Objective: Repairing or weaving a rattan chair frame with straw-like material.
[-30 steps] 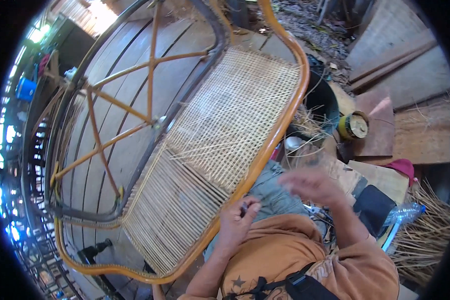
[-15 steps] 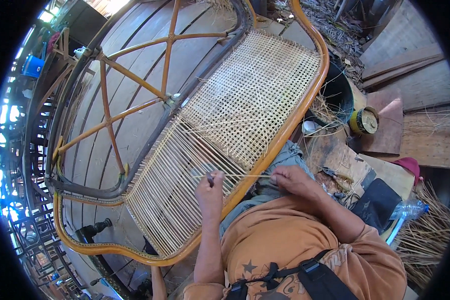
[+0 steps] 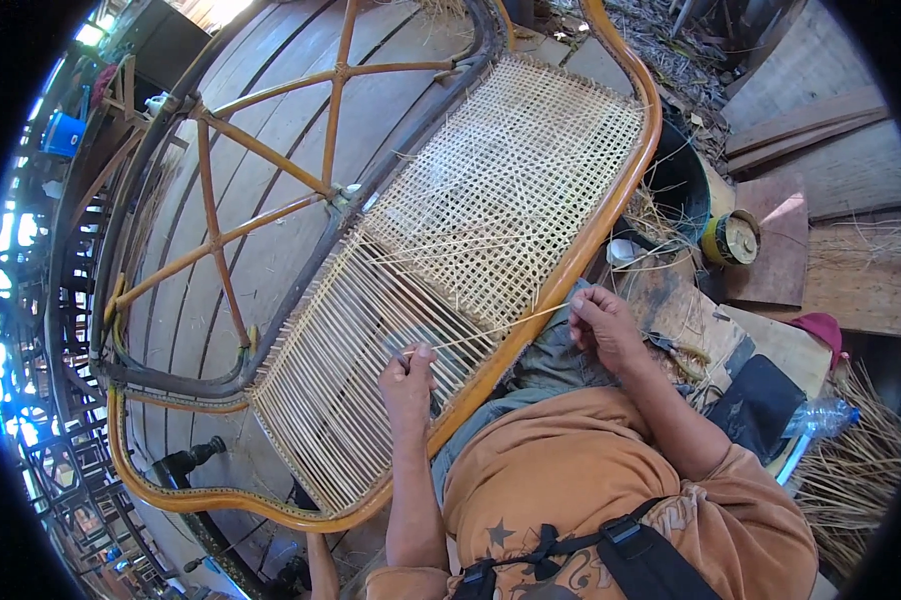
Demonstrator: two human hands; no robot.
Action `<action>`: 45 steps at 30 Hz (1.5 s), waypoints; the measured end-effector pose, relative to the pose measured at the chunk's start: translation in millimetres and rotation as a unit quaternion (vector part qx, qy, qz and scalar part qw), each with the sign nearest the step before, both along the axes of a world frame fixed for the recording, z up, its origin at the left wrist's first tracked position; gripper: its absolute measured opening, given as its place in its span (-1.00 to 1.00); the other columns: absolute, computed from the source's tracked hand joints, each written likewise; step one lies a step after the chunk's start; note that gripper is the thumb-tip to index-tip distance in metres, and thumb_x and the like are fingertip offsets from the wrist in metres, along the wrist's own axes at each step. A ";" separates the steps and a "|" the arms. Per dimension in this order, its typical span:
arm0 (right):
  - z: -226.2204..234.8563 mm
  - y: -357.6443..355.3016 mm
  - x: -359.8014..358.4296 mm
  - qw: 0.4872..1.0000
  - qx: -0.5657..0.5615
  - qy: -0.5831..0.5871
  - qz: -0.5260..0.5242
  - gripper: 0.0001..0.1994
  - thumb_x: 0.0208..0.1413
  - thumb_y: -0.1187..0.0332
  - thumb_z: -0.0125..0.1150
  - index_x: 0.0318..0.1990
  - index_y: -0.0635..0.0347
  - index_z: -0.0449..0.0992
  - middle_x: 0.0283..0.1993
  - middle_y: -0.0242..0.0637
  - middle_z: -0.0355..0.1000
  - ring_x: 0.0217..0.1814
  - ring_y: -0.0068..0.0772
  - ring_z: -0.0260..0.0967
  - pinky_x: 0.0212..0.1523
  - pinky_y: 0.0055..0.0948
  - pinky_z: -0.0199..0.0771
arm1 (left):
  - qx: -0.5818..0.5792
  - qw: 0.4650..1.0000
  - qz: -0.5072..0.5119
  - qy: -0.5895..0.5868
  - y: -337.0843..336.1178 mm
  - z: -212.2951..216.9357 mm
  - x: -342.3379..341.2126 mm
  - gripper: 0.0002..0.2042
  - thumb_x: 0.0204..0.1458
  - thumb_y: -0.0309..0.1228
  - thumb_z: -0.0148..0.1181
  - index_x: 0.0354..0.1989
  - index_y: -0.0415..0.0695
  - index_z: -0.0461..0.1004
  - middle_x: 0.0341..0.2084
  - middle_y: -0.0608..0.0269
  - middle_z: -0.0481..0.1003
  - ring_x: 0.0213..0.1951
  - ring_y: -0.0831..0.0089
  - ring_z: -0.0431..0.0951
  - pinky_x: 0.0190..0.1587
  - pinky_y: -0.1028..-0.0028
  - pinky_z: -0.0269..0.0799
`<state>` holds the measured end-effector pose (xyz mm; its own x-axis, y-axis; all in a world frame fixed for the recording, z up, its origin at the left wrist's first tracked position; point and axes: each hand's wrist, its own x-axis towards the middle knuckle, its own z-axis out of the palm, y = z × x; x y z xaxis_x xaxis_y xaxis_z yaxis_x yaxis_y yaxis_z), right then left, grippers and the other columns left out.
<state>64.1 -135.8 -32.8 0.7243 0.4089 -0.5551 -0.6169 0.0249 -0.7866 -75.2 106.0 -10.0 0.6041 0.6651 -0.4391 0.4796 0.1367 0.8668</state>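
A thin pale cane strand [image 3: 501,328] runs taut between my two hands, slanting up to the right. My left hand [image 3: 408,385], over the spaced parallel strands, pinches its left end; a small dark object shows at those fingers, too little of it to name. My right hand [image 3: 606,328] grips the other end between thumb and fingers, just beyond the near edge of the frame. Below the strand lies the rattan frame [image 3: 531,330] with glossy orange-brown poles. Its upper part carries a dense woven cane panel [image 3: 511,170]; the lower part has only parallel strands [image 3: 321,390], with open gaps by the weave.
Braced rattan poles [image 3: 271,220] stand beyond the panel over a slatted wooden floor. At right are pliers [image 3: 679,347], a yellow tin [image 3: 731,240], a dark bucket [image 3: 676,185], a plastic bottle [image 3: 821,418] and a heap of cane strips [image 3: 861,470].
My right hand has moved right and up, drawing the strand from level to slanting and longer. My left hand has shifted slightly left, and the dark object in it shows less.
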 end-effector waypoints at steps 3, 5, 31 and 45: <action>-0.9 10.7 1.1 0.985 0.095 0.035 -0.138 -0.90 0.17 0.33 0.03 -0.28 0.13 0.33 -0.47 -0.40 0.37 -0.56 -0.54 0.35 -0.60 -0.57 0.37 | -0.039 0.999 -0.031 -0.018 -12.8 5.3 -4.9 -0.76 0.03 -0.28 0.18 -0.32 -0.24 0.48 -0.54 0.34 0.47 -0.65 0.70 0.30 -0.60 0.66 0.24; 1.4 11.7 9.4 0.971 0.125 0.051 -0.197 -0.91 0.18 0.34 0.01 -0.26 0.13 0.32 -0.45 -0.39 0.37 -0.55 -0.51 0.37 -0.59 -0.54 0.40 | -0.084 0.995 -0.051 -0.013 -27.1 8.9 -8.4 -0.78 0.04 -0.31 0.17 -0.30 -0.24 0.48 -0.55 0.35 0.46 -0.66 0.70 0.30 -0.60 0.68 0.23; 34.0 -1.3 23.0 0.772 -0.254 -0.452 0.368 -0.85 0.07 0.34 0.06 -0.26 0.21 0.43 -0.36 -0.10 0.38 -0.26 -0.04 0.37 -0.25 -0.23 0.38 | 0.167 0.908 -0.375 0.080 1.6 41.6 30.7 -0.80 0.02 -0.31 0.10 -0.36 -0.22 0.43 -0.56 0.03 0.43 -0.47 0.14 0.47 -0.38 0.31 0.34; 34.9 -17.9 55.4 0.810 -0.301 -0.396 0.312 -0.81 0.07 0.31 0.05 -0.33 0.29 0.43 -0.43 -0.09 0.38 -0.38 -0.11 0.37 -0.34 -0.30 0.34 | 0.150 0.950 -0.254 0.102 40.8 1.8 37.4 -0.78 0.00 -0.32 0.11 -0.45 -0.25 0.39 -0.68 0.30 0.31 -0.57 0.58 0.28 -0.45 0.50 0.26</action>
<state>119.5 -153.7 2.1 0.7069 0.6608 -0.2521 0.3420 -0.6314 -0.6959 -37.8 146.8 -8.2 0.8034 0.4235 -0.4186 0.5797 -0.3957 0.7123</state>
